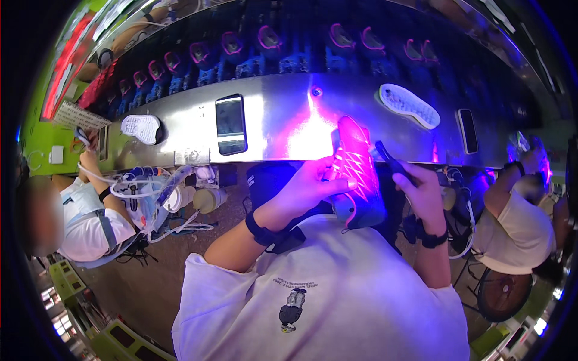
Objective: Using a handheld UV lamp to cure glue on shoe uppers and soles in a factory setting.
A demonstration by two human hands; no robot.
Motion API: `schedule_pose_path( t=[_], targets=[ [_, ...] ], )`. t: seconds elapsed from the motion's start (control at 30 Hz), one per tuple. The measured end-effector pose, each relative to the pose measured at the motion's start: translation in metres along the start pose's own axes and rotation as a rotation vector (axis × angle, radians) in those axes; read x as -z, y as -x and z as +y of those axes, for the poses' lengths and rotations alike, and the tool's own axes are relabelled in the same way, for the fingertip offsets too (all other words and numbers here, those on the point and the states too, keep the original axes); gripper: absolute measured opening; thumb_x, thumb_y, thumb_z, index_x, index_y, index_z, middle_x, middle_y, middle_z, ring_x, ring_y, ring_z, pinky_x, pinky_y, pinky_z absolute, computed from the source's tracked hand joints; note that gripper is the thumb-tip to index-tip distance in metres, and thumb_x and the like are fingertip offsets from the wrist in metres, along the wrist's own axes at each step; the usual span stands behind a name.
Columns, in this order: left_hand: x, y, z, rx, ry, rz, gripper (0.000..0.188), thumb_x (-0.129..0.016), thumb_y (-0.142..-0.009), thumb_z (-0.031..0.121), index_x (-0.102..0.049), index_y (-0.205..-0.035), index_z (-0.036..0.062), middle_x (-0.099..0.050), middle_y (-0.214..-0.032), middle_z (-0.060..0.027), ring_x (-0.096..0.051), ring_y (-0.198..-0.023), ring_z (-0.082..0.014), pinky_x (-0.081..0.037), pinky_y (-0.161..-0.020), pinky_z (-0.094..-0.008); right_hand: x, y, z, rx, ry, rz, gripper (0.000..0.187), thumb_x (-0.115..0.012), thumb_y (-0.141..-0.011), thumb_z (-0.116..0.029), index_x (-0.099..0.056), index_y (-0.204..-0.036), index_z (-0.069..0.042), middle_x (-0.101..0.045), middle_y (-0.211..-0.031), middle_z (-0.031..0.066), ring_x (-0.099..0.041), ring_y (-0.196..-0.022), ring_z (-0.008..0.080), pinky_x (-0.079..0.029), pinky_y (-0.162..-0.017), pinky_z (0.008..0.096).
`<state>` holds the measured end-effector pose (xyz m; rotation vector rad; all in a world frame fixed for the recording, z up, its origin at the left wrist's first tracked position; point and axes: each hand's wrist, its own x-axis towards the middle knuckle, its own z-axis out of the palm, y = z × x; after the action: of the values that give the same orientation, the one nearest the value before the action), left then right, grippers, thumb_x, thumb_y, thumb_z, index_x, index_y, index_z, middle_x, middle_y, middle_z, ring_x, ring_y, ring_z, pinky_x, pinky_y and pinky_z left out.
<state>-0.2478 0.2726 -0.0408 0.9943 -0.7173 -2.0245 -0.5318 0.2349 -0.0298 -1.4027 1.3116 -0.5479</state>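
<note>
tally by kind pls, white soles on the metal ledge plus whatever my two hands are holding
White soles on the metal ledge: 2
Laced shoe, in the left hand: 1
Dark slim tool, in the right hand: 1
Total: 4

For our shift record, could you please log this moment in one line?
left hand: holds shoe | right hand: holds black tool | bench: white soles, phones

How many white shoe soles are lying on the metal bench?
2: the left sole lies left of the lit shoe; the right sole lies right of it. Others may be hidden.
</note>
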Motion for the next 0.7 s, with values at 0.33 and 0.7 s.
schedule_pose_path(
  t=[0.33,0.7],
  targets=[
    [0.006,-0.019,0.017,-0.151,-0.191,0.163,0.057,-0.076,-0.092,0.011,-0.051,-0.140,-0.0052,-0.069,-0.121,-0.0113,-0.067,-0.110,-0.0177,-0.054,-0.099,-0.0333,0.028,0.012,0.006,0.011,-0.058,-0.196,0.034,-0.078,-0.087,-0.008,-0.073,-0.119,0.002,-0.069,-0.084,0.0022,-0.062,-0.073,0.0084,-0.050,-0.066,0.0249],
    [-0.003,-0.036,0.011,-0.074,-0.028,0.340,0.032,-0.067,-0.100,0.025,-0.061,-0.120,0.0008,-0.069,-0.095,-0.0015,-0.067,-0.076,-0.0065,-0.052,-0.063,-0.0187,0.024,0.029,0.015,0.115,0.101,0.034,0.034,-0.078,-0.086,-0.007,-0.072,-0.119,0.000,-0.074,-0.094,0.0097,-0.066,-0.085,0.0139,-0.051,-0.081,0.0282]
  ],
)
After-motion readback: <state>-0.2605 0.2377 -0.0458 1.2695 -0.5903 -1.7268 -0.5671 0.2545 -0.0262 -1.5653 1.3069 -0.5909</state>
